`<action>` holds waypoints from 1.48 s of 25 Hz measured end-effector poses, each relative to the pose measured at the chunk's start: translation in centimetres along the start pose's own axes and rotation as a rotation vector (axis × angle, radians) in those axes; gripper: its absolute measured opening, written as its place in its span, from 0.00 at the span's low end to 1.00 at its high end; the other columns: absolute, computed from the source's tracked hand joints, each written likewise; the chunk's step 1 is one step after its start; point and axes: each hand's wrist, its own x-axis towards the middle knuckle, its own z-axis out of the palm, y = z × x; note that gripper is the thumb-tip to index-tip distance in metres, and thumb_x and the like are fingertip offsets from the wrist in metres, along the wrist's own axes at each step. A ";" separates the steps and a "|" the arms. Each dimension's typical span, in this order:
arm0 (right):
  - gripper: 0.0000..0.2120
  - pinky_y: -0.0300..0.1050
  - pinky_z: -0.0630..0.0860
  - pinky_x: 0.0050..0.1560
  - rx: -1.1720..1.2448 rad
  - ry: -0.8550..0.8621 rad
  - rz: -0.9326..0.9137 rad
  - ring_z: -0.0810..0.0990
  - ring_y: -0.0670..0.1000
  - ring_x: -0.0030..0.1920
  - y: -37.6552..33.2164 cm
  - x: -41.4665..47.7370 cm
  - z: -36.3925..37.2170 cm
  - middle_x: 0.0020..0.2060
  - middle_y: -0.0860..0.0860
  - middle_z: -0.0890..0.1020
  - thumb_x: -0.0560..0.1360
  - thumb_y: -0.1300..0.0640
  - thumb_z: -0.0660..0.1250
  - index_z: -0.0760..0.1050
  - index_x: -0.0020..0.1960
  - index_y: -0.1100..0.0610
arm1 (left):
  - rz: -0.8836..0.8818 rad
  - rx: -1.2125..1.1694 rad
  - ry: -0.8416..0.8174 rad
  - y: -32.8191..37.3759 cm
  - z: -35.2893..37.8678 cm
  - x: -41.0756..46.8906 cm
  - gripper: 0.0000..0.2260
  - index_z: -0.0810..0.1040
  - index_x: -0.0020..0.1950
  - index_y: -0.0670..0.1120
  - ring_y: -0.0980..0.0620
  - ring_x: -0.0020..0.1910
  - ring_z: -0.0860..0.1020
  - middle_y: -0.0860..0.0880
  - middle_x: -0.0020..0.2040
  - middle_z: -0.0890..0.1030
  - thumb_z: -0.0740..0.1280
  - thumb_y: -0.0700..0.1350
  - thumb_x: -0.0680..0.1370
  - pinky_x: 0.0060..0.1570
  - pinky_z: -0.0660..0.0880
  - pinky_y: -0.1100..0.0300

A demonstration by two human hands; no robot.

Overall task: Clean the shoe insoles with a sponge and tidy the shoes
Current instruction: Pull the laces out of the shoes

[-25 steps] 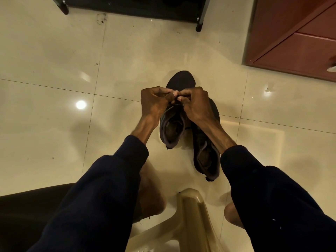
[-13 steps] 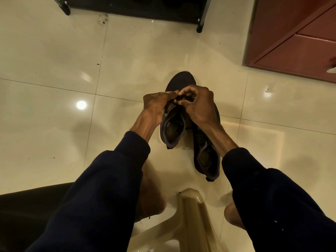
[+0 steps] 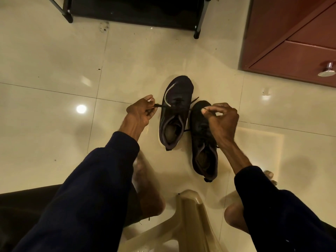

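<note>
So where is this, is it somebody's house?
Probably a home, maybe near the door: shiny tiled floor, a low black rack like a shoe rack, and a reddish wooden cabinet. The left hand and right hand pinch the laces of a dark shoe.

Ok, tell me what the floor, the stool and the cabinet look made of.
Floor: glazed tile, probably ceramic; glossy, mirrors a lamp, thin joint lines. Stool: moulded plastic, beige, smooth with a soft sheen and rounded edges. Cabinet: reddish-brown wood or laminate, low sheen; which one cannot be told. Its knob: shiny metal.
</note>
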 end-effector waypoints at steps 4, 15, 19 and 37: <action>0.06 0.36 0.81 0.50 -0.014 -0.015 0.105 0.83 0.43 0.44 0.4 -0.8 0.3 0.44 0.50 0.86 0.72 0.58 0.78 0.86 0.49 0.56 | 0.157 -0.025 0.107 -2.5 0.6 -0.9 0.03 0.83 0.50 0.42 0.48 0.41 0.84 0.45 0.42 0.84 0.71 0.35 0.79 0.37 0.82 0.61; 0.07 0.47 0.83 0.43 -0.381 -0.236 0.102 0.82 0.45 0.39 1.9 -9.3 -4.0 0.37 0.45 0.84 0.78 0.49 0.71 0.83 0.46 0.52 | 0.782 0.940 0.001 -11.2 -3.3 -8.6 0.11 0.86 0.52 0.48 0.56 0.50 0.80 0.53 0.49 0.85 0.75 0.53 0.77 0.48 0.77 0.63; 0.17 0.52 0.74 0.48 -0.883 -0.280 -0.068 0.77 0.55 0.50 5.2 -15.2 -4.7 0.46 0.50 0.83 0.75 0.39 0.68 0.80 0.51 0.53 | 0.923 1.574 0.113 -13.4 -3.0 -8.9 0.15 0.81 0.59 0.45 0.44 0.55 0.74 0.46 0.57 0.81 0.74 0.51 0.76 0.52 0.72 0.52; 0.17 0.48 0.83 0.36 -0.713 -0.387 -0.344 0.81 0.58 0.44 -2.2 -11.1 -4.2 0.50 0.56 0.83 0.63 0.68 0.80 0.84 0.51 0.62 | 0.749 1.651 0.246 -10.0 -4.7 -12.0 0.13 0.74 0.57 0.52 0.45 0.41 0.80 0.49 0.53 0.79 0.52 0.52 0.80 0.42 0.80 0.46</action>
